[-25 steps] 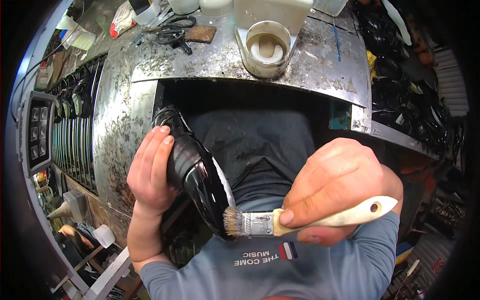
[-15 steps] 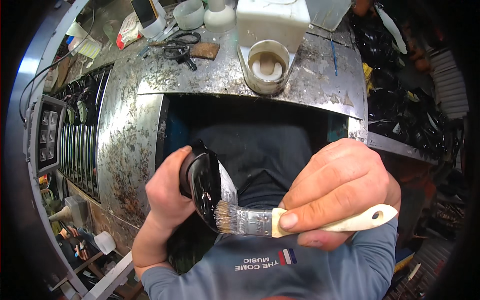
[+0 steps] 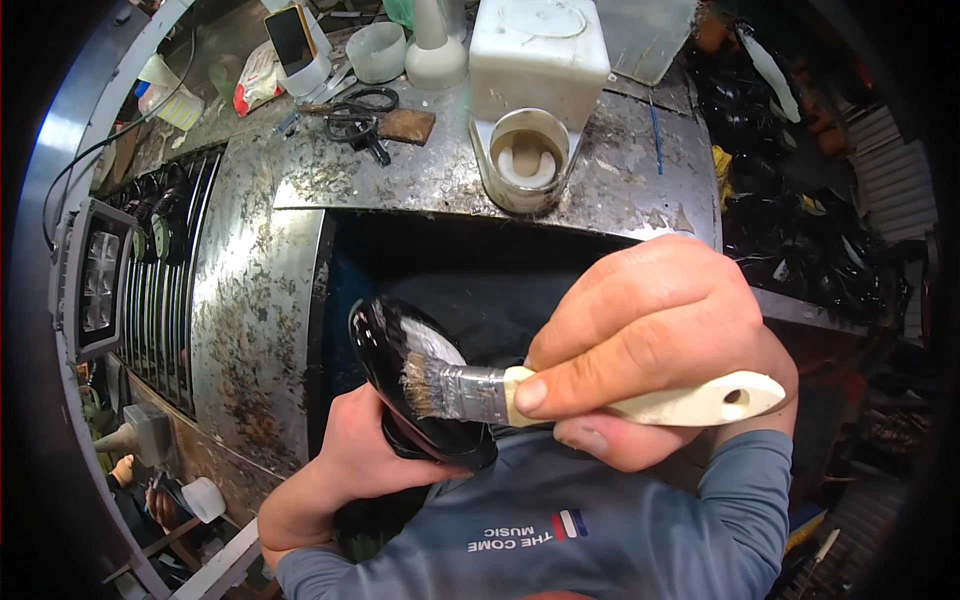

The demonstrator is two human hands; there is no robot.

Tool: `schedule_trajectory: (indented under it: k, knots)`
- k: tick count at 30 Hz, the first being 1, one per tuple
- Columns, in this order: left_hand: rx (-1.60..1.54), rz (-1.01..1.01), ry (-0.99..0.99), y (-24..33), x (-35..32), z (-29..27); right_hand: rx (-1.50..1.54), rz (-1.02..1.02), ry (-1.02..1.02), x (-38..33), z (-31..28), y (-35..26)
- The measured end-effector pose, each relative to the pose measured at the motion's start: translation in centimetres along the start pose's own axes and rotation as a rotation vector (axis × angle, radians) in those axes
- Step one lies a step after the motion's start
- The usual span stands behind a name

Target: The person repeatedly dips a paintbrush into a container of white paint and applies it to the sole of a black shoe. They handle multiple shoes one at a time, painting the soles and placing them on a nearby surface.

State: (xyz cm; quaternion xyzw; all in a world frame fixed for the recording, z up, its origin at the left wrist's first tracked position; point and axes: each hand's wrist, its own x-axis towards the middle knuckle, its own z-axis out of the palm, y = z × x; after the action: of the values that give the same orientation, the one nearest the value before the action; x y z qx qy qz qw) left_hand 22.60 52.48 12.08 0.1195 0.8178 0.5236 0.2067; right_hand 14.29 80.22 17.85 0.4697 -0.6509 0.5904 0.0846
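My left hand (image 3: 358, 450) is closed round one end of a glossy black shoe (image 3: 372, 335), holding it tilted with its pale, whitish underside turned to the right. In my right hand (image 3: 645, 340) is a flat paintbrush (image 3: 475, 393), pinched where its cream handle meets the metal band. Its bristles touch the shoe's underside along the dark edge. Some of my left fingers are hidden behind the shoe. Beyond both hands, on the metal bench (image 3: 240, 260), a white tank (image 3: 538, 65) has a round cup (image 3: 527, 160) of murky liquid at its front.
Black scissors (image 3: 362, 112) lie by a brown block (image 3: 407, 126) on the bench, near a phone (image 3: 290, 38) and a white bowl (image 3: 377, 52). Many black shoes (image 3: 800, 230) are piled at right. At left stand a bar rack (image 3: 160, 310) with shoes and a lamp (image 3: 97, 280).
The shoe has been turned so that its underside shows more, and my left hand is now lower on it. The brush has shifted up and left, its bristles still against the shoe.
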Motion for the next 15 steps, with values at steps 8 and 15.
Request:
schedule_trajectory:
  k: [8,15]
  knots:
    - [-0.421,-0.162,-0.110,-1.5,-0.9,-0.8,-0.032,0.017,-0.048,-0.7,0.7,1.1]
    - [-0.618,-0.300,-0.134,-0.8,-0.8,-1.1,0.004,0.044,-0.061,-1.5,1.3,1.5]
